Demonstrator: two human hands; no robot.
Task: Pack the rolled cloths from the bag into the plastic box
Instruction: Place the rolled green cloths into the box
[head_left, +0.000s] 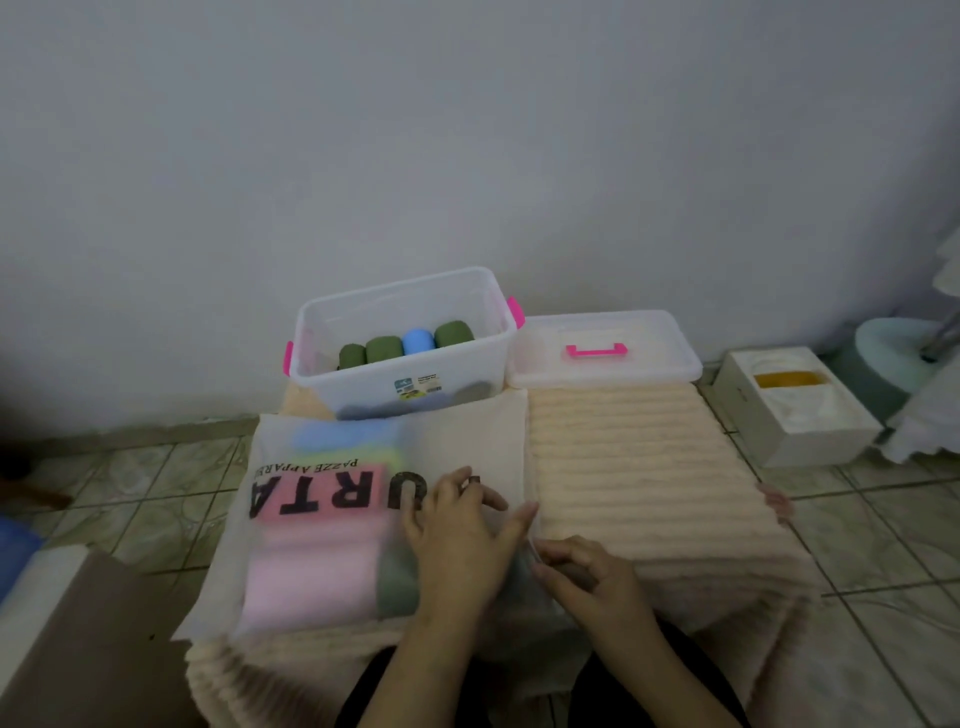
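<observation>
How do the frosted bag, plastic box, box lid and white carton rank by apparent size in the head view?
1. frosted bag, though nearest
2. plastic box
3. box lid and white carton look alike; unranked
</observation>
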